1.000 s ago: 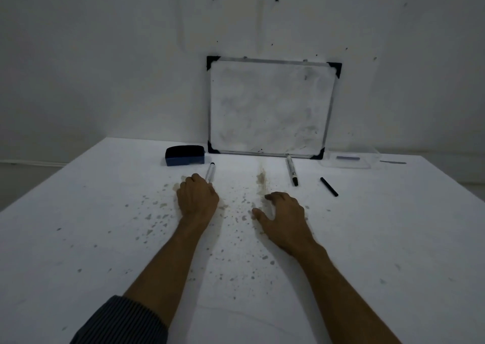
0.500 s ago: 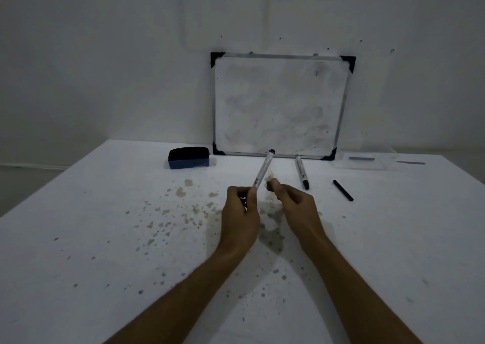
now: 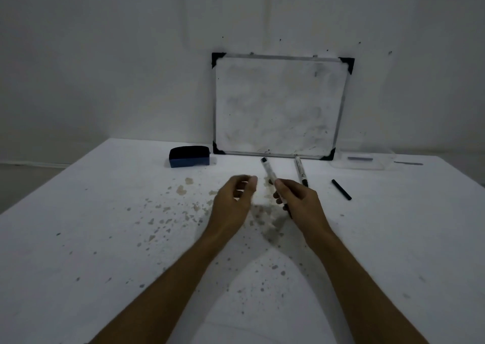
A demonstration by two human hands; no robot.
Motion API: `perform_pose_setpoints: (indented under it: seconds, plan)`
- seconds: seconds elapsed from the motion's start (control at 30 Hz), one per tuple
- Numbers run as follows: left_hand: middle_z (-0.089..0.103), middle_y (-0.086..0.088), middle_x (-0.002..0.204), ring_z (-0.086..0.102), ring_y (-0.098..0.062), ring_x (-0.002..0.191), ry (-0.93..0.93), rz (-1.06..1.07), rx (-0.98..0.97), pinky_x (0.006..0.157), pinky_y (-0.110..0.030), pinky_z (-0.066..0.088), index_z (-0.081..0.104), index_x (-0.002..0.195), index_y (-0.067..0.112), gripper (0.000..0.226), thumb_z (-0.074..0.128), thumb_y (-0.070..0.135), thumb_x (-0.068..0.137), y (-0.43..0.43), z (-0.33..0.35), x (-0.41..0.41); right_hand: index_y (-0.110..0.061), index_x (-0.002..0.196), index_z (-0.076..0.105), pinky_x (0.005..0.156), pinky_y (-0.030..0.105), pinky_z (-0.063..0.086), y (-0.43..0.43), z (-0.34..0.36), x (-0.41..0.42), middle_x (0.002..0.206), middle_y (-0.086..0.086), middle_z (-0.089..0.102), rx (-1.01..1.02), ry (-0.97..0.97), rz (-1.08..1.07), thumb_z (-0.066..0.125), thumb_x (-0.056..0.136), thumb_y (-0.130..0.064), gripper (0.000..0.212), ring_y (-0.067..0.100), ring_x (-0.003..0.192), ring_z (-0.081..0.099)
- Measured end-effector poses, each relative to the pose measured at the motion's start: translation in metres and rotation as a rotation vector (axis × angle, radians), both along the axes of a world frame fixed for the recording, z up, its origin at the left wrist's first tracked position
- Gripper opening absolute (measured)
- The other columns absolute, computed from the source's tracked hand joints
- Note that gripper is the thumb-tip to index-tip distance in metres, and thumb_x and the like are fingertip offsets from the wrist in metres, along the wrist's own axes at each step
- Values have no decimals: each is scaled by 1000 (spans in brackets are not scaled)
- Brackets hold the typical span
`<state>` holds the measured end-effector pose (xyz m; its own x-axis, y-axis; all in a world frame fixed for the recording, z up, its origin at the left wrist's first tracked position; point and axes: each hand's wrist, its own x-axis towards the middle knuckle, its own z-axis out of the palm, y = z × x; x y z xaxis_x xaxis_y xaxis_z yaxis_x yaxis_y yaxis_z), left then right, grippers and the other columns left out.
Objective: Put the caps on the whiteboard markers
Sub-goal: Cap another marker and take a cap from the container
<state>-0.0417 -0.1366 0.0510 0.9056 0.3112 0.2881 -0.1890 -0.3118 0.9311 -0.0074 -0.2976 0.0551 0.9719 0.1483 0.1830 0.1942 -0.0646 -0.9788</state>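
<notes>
The right hand (image 3: 296, 202) grips 1 whiteboard marker (image 3: 270, 174) by its lower barrel, fingers curled closed around it; the marker is raised off the table and tilts up and away to the left, its dark end at the top. The left hand (image 3: 235, 199) hovers just left of it, apart from the marker, fingers loosely curled with thumb and forefinger close together; motion blur prevents telling whether anything is pinched between them. Both forearms enter from the lower edge and converge over the white table (image 3: 78, 238), whose centre is speckled with brownish stains (image 3: 181, 190). Just beyond the right hand, a second marker (image 3: 300, 170) lies flat, pointing toward the far edge. To its right, apart from it, 1 black cap (image 3: 341, 189) lies on the table. At the far edge, a small whiteboard (image 3: 278, 105) with black corners leans upright against the wall. A dark blue eraser (image 3: 189, 156) sits left of the board's base; a clear plastic tray (image 3: 362, 160) sits to its right.
</notes>
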Motion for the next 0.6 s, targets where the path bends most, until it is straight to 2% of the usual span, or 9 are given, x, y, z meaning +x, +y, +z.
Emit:
perform_pose_setpoints:
  seconds: [0.07, 0.13, 0.23, 0.33, 0.4, 0.47, 0.53, 0.6]
  plan:
    - [73, 5, 102, 68, -1, 83, -40, 18, -45, 67, -9, 53, 62, 128, 31, 30, 52, 45, 103, 15, 5, 4, -27, 114, 75, 63, 17, 51, 1, 1, -1, 81, -6, 73, -34, 10, 21, 63, 99, -39, 22, 2, 70, 65]
    - [74, 2, 92, 65, 0, 69, -63, -4, -74, 63, -13, 53, 62, 131, 32, 30, 52, 41, 104, 27, 5, 7, -23, 114, 77, 58, 18, 50, 4, 1, -2, 79, -5, 73, -79, 16, 23, 66, 97, -38, 25, 0, 63, 63]
    - [74, -2, 85, 63, -6, 65, -67, -70, -82, 64, -22, 55, 70, 120, 28, 21, 56, 31, 104, 34, 0, 9, -26, 111, 78, 57, 15, 48, 5, -1, -4, 82, -6, 75, -147, -6, 13, 71, 94, -40, 23, 4, 63, 64]
    - [76, -3, 84, 65, -6, 65, -20, -116, -96, 65, -22, 57, 73, 112, 19, 17, 66, 26, 99, 35, -4, 9, -27, 108, 80, 54, 13, 48, 1, 1, -5, 84, -4, 78, -163, -4, 15, 75, 90, -38, 22, 7, 63, 65]
    - [75, -1, 80, 66, -7, 66, 17, -135, -131, 68, -22, 58, 73, 108, 19, 14, 68, 25, 97, 36, -5, 10, -24, 107, 81, 53, 22, 50, -4, 6, -3, 85, 1, 80, -98, 47, 27, 78, 88, -35, 22, 11, 63, 68]
    - [73, 2, 76, 66, -8, 67, 49, -142, -180, 71, -25, 58, 72, 106, 18, 13, 67, 26, 98, 37, -5, 12, -23, 108, 80, 61, 31, 52, -10, 12, -1, 94, 6, 81, 79, 179, 66, 80, 86, -34, 24, 19, 70, 71]
    - [71, 3, 73, 64, -9, 66, 73, -141, -217, 72, -25, 57, 72, 106, 15, 16, 66, 28, 99, 36, -5, 13, -22, 112, 79, 70, 33, 52, -16, 13, 1, 102, 5, 81, 228, 266, 112, 78, 88, -33, 27, 19, 78, 72]
    - [70, 1, 72, 63, -9, 64, 93, -157, -207, 67, -22, 56, 71, 106, 14, 17, 66, 29, 98, 29, -4, 9, -20, 113, 78, 72, 32, 53, -15, 9, 2, 104, 4, 79, 278, 280, 138, 75, 90, -32, 26, 17, 79, 70]
